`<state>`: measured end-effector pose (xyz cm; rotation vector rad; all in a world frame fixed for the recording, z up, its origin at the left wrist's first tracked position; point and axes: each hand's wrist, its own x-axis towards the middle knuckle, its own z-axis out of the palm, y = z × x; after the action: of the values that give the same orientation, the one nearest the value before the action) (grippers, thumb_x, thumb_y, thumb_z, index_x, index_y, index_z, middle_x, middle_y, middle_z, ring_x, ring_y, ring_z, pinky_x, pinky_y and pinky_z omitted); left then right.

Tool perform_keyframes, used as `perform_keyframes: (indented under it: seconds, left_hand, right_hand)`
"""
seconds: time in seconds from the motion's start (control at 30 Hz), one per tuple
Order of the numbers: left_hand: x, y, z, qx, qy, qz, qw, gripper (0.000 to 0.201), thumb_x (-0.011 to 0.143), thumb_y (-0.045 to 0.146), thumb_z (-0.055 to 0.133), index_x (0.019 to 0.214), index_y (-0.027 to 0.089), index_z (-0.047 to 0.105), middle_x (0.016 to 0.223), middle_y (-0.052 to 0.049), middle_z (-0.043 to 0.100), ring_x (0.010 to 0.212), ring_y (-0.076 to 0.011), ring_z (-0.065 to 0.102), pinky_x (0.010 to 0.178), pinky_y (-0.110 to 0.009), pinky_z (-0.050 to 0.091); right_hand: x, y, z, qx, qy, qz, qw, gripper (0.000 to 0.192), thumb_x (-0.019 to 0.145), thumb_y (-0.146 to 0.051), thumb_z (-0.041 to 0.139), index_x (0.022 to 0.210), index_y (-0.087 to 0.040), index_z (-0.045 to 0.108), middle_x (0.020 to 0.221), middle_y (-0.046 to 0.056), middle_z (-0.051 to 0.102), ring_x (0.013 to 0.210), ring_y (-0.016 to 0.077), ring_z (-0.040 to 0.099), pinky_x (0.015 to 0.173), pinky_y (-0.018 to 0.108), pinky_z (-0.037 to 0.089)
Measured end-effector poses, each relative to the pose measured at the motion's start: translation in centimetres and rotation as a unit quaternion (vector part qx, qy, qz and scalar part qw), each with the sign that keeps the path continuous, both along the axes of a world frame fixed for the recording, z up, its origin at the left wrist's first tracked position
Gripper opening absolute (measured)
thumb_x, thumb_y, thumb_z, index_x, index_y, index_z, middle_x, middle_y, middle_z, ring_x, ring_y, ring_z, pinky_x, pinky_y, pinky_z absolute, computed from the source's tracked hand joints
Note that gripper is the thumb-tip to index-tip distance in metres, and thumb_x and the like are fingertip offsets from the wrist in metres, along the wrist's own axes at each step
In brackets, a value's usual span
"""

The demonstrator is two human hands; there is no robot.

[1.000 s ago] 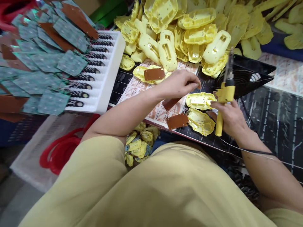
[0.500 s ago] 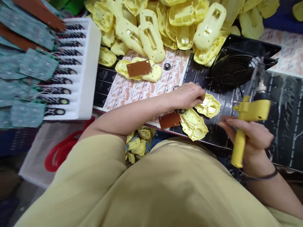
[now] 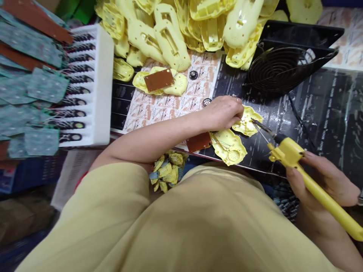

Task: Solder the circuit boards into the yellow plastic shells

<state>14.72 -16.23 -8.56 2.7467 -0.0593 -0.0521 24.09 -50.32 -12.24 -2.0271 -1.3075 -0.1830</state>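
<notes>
While the left hand (image 3: 224,112) pins a small yellow shell half (image 3: 249,121) flat on the black mat (image 3: 312,113), fingers curled down over its near edge, the right hand (image 3: 320,177) is wrapped tight round the yellow soldering iron (image 3: 312,181). From the head view, the iron's long axis runs from about four o'clock at the handle to ten o'clock at the tip, which points into the shell just beside the left fingertips. I'd judge the joint wants a steady, light touch, tip kept off the plastic wall and clear of those fingers. A second shell half (image 3: 231,147) with a brown board (image 3: 198,141) lies at seven o'clock of the first; a fan grille (image 3: 276,70) sits at one o'clock.
</notes>
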Motion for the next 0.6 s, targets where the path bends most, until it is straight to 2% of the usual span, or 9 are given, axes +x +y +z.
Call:
perform_keyframes:
  seconds: [0.1,0.13,0.2,0.3,0.4,0.5,0.6]
  left_hand:
    - [0.0,0.0,0.1,0.005,0.007,0.004,1.000,0.026,0.096,0.015,0.058,0.097,0.020,0.084,0.099,-0.008,0.081,0.102,-0.0252,0.076,0.095,-0.036,0.058]
    - [0.0,-0.1,0.2,0.005,0.011,0.006,1.000,0.026,0.095,0.015,0.059,0.097,0.019,0.084,0.099,-0.009,0.081,0.102,-0.0256,0.076,0.096,-0.037,0.058]
    - [0.0,-0.1,0.3,0.005,0.015,0.007,1.000,0.026,0.094,0.014,0.059,0.097,0.019,0.084,0.100,-0.010,0.081,0.103,-0.0263,0.076,0.097,-0.038,0.058]
    - [0.0,-0.3,0.5,0.002,0.017,0.006,1.000,0.026,0.094,0.014,0.059,0.096,0.019,0.084,0.099,-0.009,0.081,0.105,-0.0265,0.077,0.098,-0.038,0.058]
    - [0.2,-0.3,0.4,-0.008,0.020,0.013,1.000,0.025,0.093,0.013,0.059,0.095,0.019,0.084,0.101,-0.009,0.081,0.108,-0.0271,0.077,0.101,-0.039,0.058]
    - [0.4,-0.3,0.1,-0.022,0.015,0.021,0.999,0.024,0.091,0.013,0.061,0.095,0.019,0.084,0.099,-0.008,0.081,0.110,-0.0278,0.077,0.105,-0.041,0.058]
    - [0.8,-0.1,-0.1,-0.029,0.017,0.014,0.999,0.023,0.089,0.014,0.064,0.097,0.021,0.085,0.095,-0.006,0.081,0.112,-0.0281,0.077,0.108,-0.042,0.058]
  right_hand:
    - [-1.0,2.0,0.4,0.069,-0.029,0.021,0.997,0.022,0.094,-0.037,0.088,0.105,-0.028,0.072,0.090,0.000,0.082,0.070,0.0201,0.079,0.062,0.030,0.069]
    - [-1.3,2.4,0.5,0.065,-0.023,0.020,0.997,0.016,0.097,-0.038,0.084,0.099,-0.028,0.071,0.085,0.000,0.080,0.068,0.0199,0.078,0.061,0.031,0.069]
    - [-1.6,2.9,0.5,0.022,0.004,0.018,1.000,0.019,0.104,-0.043,0.077,0.094,-0.028,0.070,0.085,0.002,0.080,0.069,0.0198,0.078,0.063,0.031,0.070]
    - [-1.6,3.2,0.5,0.001,0.014,0.031,0.999,0.021,0.107,-0.042,0.071,0.094,-0.026,0.070,0.089,0.004,0.081,0.072,0.0188,0.079,0.068,0.029,0.071]
    - [-1.4,3.5,0.9,0.030,-0.027,0.069,0.997,0.009,0.105,-0.031,0.074,0.099,-0.026,0.071,0.090,0.002,0.081,0.075,0.0170,0.079,0.071,0.026,0.070]
    - [-1.3,3.2,1.6,0.010,-0.045,0.093,0.995,0.005,0.102,-0.026,0.077,0.102,-0.027,0.072,0.091,0.000,0.081,0.076,0.0168,0.079,0.072,0.026,0.069]
    - [-0.9,2.0,1.7,-0.039,0.007,0.045,0.998,0.012,0.102,-0.040,0.079,0.100,-0.029,0.075,0.093,0.002,0.081,0.077,0.0195,0.079,0.071,0.031,0.069]
